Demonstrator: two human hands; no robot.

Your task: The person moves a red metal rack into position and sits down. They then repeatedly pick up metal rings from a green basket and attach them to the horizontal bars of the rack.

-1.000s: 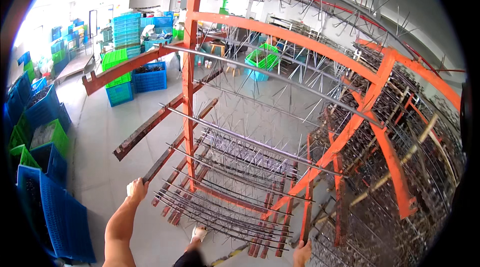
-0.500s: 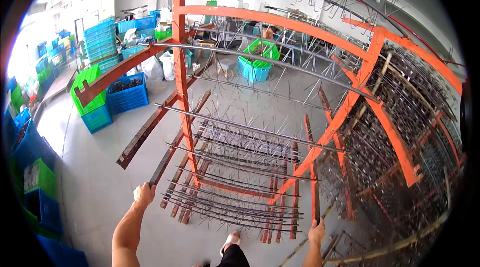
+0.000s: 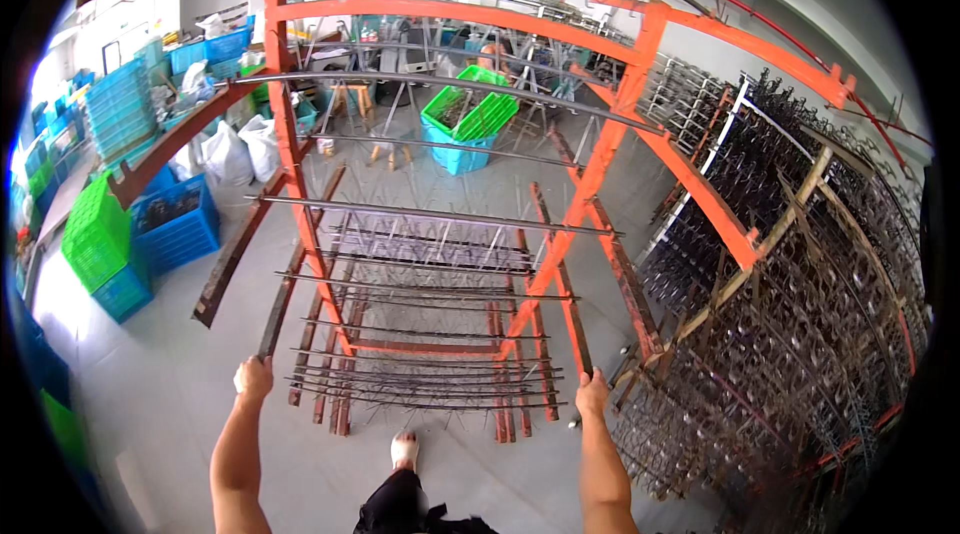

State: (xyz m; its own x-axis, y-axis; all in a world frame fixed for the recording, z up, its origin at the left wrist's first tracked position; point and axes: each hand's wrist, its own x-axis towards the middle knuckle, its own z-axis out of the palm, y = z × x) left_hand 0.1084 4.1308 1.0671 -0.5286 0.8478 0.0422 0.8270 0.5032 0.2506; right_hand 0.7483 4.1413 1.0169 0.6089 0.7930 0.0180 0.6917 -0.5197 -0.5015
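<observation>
A tall orange metal rack (image 3: pixel 460 18) stands right in front of me. Its side arms carry several rows of grey metal rods (image 3: pixel 440 222) with thin wire hooks. My left hand (image 3: pixel 254 377) is closed round the end of a dark, worn rack arm (image 3: pixel 283 304) on the left. On the other side, my right hand (image 3: pixel 592 391) grips the end of an orange rack arm (image 3: pixel 572 324). Both forearms reach forward, with the lower rod rows between them. One of my feet, in a white shoe (image 3: pixel 404 450), shows below the rack.
Racks densely hung with dark hooked parts (image 3: pixel 770 374) fill the right side. A green crate (image 3: pixel 485 114) sits on a blue tub (image 3: pixel 458 156) beyond the rack. At left are a green crate (image 3: pixel 97 232), a blue crate of dark parts (image 3: pixel 180 224) and white sacks (image 3: pixel 228 152).
The rack and background have shifted left in view, and more of the hung racks shows at right. My foot has stepped forward. Both hands keep their hold on the rack arms.
</observation>
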